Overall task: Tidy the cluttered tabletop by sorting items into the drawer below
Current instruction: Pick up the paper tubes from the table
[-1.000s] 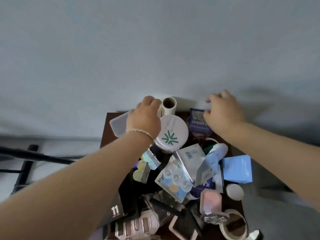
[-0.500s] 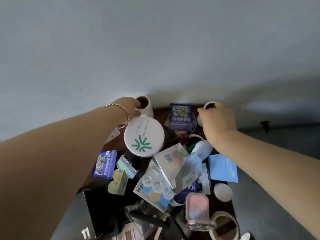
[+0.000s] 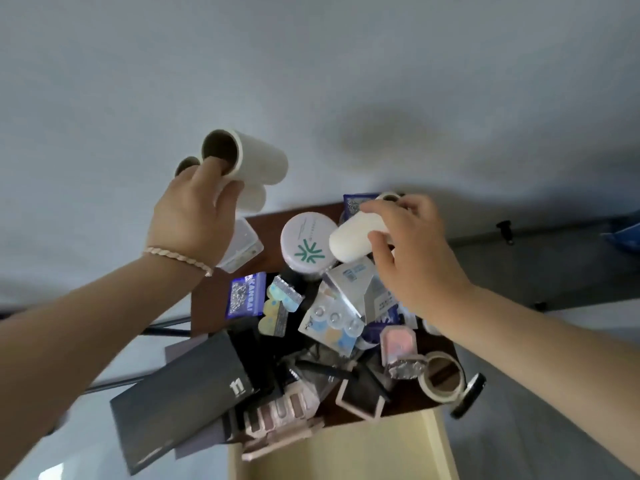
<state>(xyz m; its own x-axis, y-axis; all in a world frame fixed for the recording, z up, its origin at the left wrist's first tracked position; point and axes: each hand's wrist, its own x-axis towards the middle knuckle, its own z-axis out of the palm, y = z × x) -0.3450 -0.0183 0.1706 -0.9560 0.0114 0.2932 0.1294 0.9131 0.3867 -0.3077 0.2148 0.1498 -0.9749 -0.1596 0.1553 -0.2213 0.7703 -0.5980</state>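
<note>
My left hand (image 3: 194, 216) holds two cream paper rolls (image 3: 256, 161) lifted above the far left corner of the small brown table (image 3: 266, 220), fingers hooked into their open ends. My right hand (image 3: 412, 251) is closed around another cream roll (image 3: 353, 240), tilted on its side over the round white tin with a green logo (image 3: 306, 244). The open pale drawer (image 3: 440, 441) shows at the bottom, below the table's near edge.
The tabletop is piled with small items: a clear plastic box (image 3: 242, 251), blue Kansai packets (image 3: 244, 299), contact lens blister packs (image 3: 332, 323), a silver box (image 3: 360, 289), a black box marked 11 (image 3: 187, 393), a masking tape ring (image 3: 441, 375), a pink case (image 3: 398, 344). The wall stands behind.
Both hands closed on rolls at the table's back edge and lifted them. My left hand rose high with two rolls; my right tipped its roll over toward the white tin.
</note>
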